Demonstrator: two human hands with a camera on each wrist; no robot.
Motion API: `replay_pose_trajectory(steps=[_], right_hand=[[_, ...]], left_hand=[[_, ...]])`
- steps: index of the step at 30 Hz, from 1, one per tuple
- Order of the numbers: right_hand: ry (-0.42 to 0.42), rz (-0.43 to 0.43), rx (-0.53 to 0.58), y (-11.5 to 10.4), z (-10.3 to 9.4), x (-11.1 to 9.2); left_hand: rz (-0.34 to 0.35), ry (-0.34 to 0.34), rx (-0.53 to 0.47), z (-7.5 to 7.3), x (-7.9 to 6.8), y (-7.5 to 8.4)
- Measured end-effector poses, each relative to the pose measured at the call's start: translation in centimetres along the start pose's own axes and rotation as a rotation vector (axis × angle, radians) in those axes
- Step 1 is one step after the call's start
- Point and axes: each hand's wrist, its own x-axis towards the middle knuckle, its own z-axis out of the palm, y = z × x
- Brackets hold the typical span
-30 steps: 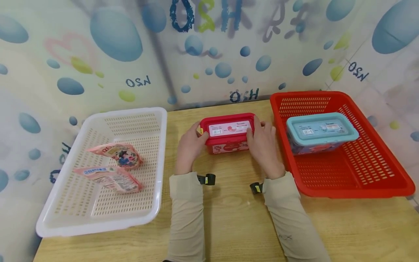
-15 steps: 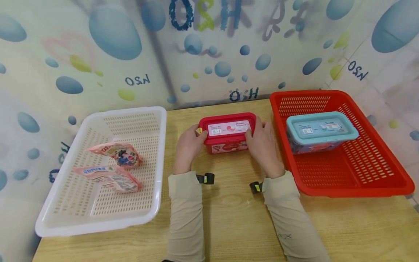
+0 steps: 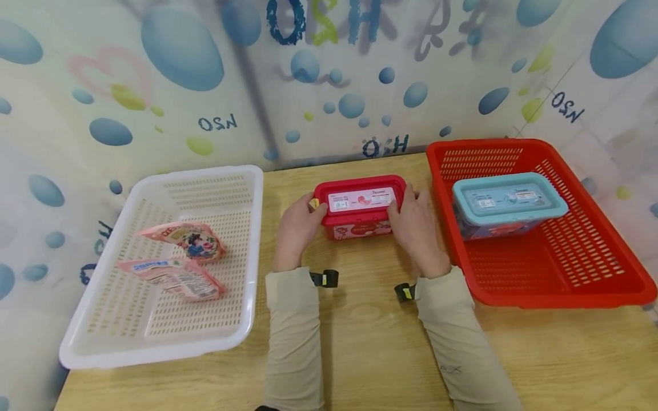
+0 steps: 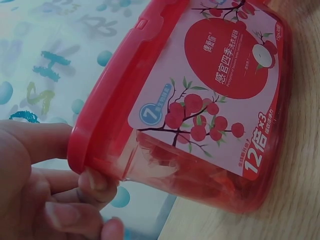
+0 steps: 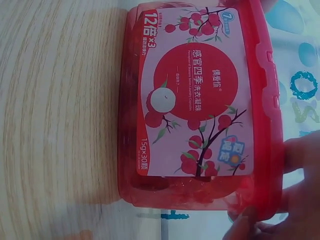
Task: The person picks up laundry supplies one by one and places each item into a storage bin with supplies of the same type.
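A red plastic box of laundry capsules (image 3: 360, 229) with a deep pink lid stands on the wooden table between my hands. My left hand (image 3: 298, 227) grips its left end; in the left wrist view the thumb and fingers lie at the corner of the lid (image 4: 107, 95). At the opposite end, my right hand (image 3: 417, 231) holds the box, fingers round the lid's edge in the right wrist view. The printed front label (image 5: 197, 95) faces me and shows red fruit on branches. The box's back side is hidden.
On the left, a white basket (image 3: 255, 228) holds two pink packets (image 3: 187, 242). A red basket (image 3: 560, 299) stands to the right, with a similar box under a light blue lid (image 3: 509, 198) inside. A patterned wall (image 3: 329, 131) rises behind the table (image 3: 360, 342).
The head view has shifted very slightly. Both hands keep their hold on the red box, which stays in the same place on the table.
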Motion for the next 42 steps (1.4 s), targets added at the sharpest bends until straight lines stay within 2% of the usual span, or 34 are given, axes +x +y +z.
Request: replay_pose_trajectory(steps=[12, 28, 37, 42], right_hand=[[0.005, -0.02, -0.009, 0.12, 0.04, 0.13], [-0.026, 0.003, -0.006, -0.11, -0.06, 0.05], [-0.008, -0.027, -0.032, -0.15, -0.16, -0.2], [0.013, -0.042, -0.039, -0.2, -0.21, -0.29]], left_hand=[[-0.02, -0.011, 0.002, -0.02, 0.07, 0.11], [-0.03, -0.028, -0.004, -0.06, 0.18, -0.15], [-0.049, -0.039, -0.005, -0.17, 0.08, -0.23], [-0.049, -0.02, -0.008, -0.33, 0.01, -0.26]])
